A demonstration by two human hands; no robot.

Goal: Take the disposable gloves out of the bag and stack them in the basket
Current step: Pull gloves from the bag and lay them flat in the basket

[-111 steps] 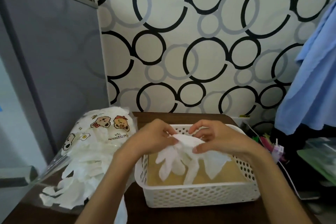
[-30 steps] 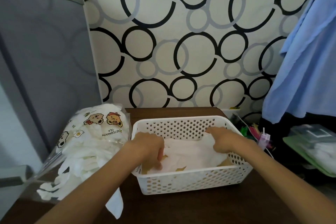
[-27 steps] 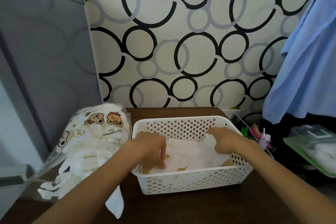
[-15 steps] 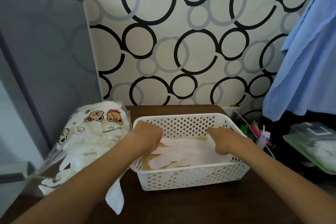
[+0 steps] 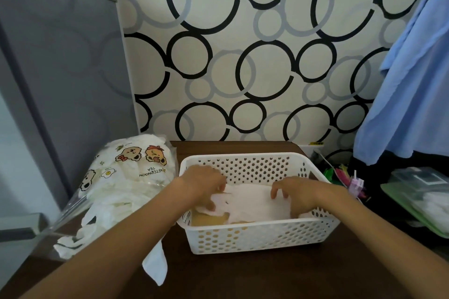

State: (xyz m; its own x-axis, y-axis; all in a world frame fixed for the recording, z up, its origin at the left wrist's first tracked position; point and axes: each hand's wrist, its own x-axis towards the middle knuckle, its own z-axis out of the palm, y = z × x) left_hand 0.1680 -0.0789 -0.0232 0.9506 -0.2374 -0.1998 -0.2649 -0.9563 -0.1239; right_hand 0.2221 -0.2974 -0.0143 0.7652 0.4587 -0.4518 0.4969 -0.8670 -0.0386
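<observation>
Under my fingers lies a thin, milky-white disposable glove (image 5: pixel 250 201), flat and slightly crinkled, spread across the tan floor of the white basket (image 5: pixel 257 238). My left hand (image 5: pixel 204 183) rests on its near-left end, fingers bent downward and pressing the film where the glove's finger shapes fan out; my right hand (image 5: pixel 296 190) sits on the opposite end, fingers loosely spread and curved, tips touching the sheet. Whether either hand pinches the film I cannot tell. The basket is rigid plastic, rectangular with rounded corners, its walls punched with round holes. Just left of my left wrist slumps the clear bag (image 5: pixel 126 177), glossy and printed with cartoon bears, stuffed with more pale gloves (image 5: pixel 104 204). One stray glove (image 5: pixel 155 267) hangs below my left forearm on the dark wooden table (image 5: pixel 267 277).
</observation>
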